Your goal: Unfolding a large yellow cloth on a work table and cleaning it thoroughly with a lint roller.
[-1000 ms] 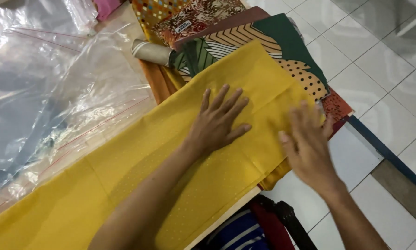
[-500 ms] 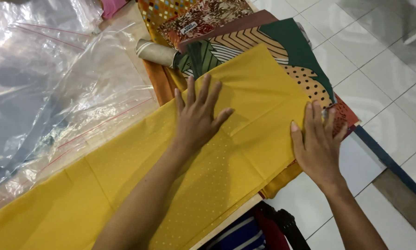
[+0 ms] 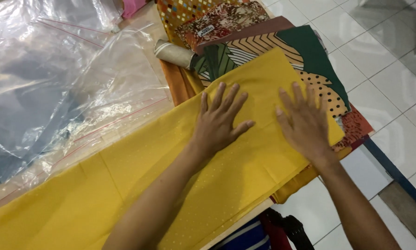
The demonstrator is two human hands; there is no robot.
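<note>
Both hands flat on the yellow cloth

The left hand (image 3: 219, 122) and right hand (image 3: 305, 122), palms open, have drawn closer together (smoothing, it seems) on the yellow cloth (image 3: 138, 180) along the table edge; patterned fabrics (image 3: 263, 41) crowd beyond, plastic bags (image 3: 64, 88) leftward.

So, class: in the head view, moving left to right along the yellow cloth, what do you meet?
Clear plastic bags → left hand flat on the yellow cloth → right hand flat on the same cloth → white tiled floor.
</note>
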